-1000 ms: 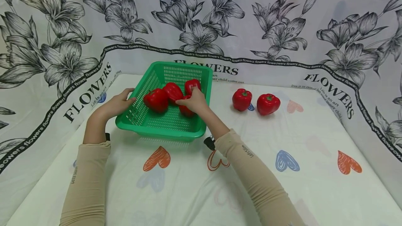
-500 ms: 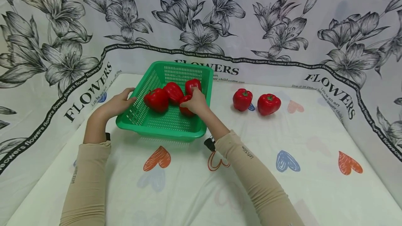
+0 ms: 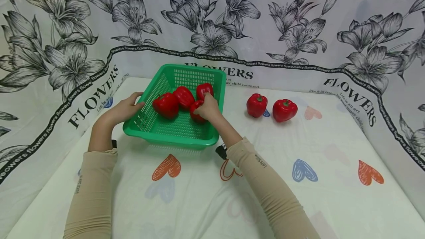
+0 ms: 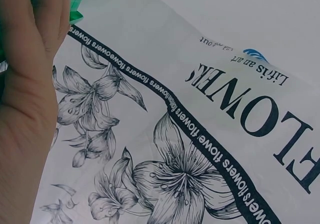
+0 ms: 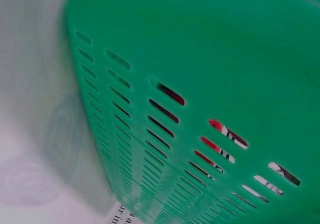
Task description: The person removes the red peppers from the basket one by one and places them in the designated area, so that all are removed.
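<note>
In the head view, a green plastic basket point(image 3: 172, 142) stands on the cloth. Its left rim is held by my left hand point(image 3: 121, 111), thumb over the edge and fingers along the outside. My right hand point(image 3: 210, 109) reaches over the right side and grips a red bell pepper point(image 3: 196, 115) near that wall; the hand hides part of it. Three more bell peppers lie inside: one at left point(image 3: 166, 105), one in the middle point(image 3: 184, 98) and one at the back right point(image 3: 204, 90). The right wrist view shows only the slotted basket wall point(image 5: 225, 49), red showing through.
To the right of the basket, two red bell peppers, one nearer point(image 3: 256, 105) and one farther right point(image 3: 284, 110), rest on the white heart-printed cloth point(image 3: 265, 150). A flower-printed cloth point(image 3: 252, 32) rises behind.
My right thumb has drawn in toward the right onto the bell pepper under that hand. The left hand, the basket and the other peppers stay where they were.
</note>
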The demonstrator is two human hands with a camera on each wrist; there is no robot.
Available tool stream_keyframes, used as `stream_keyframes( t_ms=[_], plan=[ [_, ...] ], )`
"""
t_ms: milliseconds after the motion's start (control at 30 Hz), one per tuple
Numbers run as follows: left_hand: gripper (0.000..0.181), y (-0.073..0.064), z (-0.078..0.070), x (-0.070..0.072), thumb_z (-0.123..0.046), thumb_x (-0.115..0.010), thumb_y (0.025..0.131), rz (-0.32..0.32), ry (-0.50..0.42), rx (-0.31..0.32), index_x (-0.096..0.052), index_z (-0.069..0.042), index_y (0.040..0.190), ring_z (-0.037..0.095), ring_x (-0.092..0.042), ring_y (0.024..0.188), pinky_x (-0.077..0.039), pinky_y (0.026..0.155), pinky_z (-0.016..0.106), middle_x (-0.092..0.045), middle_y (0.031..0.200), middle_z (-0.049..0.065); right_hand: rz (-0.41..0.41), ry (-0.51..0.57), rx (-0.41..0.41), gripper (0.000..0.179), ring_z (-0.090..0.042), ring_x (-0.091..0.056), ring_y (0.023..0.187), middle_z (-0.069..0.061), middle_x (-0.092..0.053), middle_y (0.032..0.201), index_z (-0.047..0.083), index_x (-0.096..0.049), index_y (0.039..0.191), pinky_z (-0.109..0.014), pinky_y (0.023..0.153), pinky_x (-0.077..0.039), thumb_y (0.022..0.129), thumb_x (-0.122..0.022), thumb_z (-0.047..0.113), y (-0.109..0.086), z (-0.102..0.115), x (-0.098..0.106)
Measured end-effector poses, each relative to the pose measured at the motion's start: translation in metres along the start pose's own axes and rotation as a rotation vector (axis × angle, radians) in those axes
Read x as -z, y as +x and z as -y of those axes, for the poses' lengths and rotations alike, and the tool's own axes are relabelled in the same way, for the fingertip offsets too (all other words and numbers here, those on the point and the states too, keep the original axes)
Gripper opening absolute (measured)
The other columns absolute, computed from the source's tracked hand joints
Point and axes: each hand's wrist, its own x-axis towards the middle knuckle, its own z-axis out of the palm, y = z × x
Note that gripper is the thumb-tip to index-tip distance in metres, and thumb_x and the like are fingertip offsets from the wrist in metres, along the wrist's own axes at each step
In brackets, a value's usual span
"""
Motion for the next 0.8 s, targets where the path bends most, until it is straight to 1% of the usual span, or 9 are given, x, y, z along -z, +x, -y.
stream_keyframes(
  t_ms=[233,500,800],
  plan=[
    [0.061,-0.0003,-0.0008,-0.0002,-0.031,-0.028,0.108,0.000,-0.007,-0.003,-0.005,0.001,0.155,0.056,-0.040,0.130,-0.034,0.105,0.066,-0.030,0.147,0.040,0.013,-0.019,0.009,0.080,-0.030,-0.053,0.121,-0.017,-0.052,0.142,0.003,-0.033,0.150,-0.044,0.097,-0.053,0.082,-0.076,0.003,0.0007,-0.0002,-0.0010],
    [0.062,0.0001,-0.0003,-0.0007,-0.031,-0.028,0.108,0.005,-0.015,-0.001,-0.005,0.002,0.155,0.056,-0.032,0.136,-0.031,0.108,0.067,-0.024,0.151,0.039,0.001,-0.017,0.035,0.079,-0.029,-0.051,0.126,-0.014,-0.048,0.148,0.004,-0.038,0.148,-0.044,0.097,-0.053,0.080,-0.077,0.001,0.0012,-0.0020,-0.0061],
    [0.062,0.0004,-0.0013,0.0006,-0.030,-0.028,0.108,0.005,-0.009,0.003,-0.004,0.001,0.155,0.056,-0.031,0.136,-0.030,0.108,0.066,-0.024,0.151,0.039,-0.016,-0.002,0.052,0.076,-0.029,-0.050,0.126,-0.014,-0.050,0.146,0.004,-0.041,0.146,-0.044,0.096,-0.054,0.080,-0.077,0.001,0.0017,-0.0019,-0.0085]
  ],
)
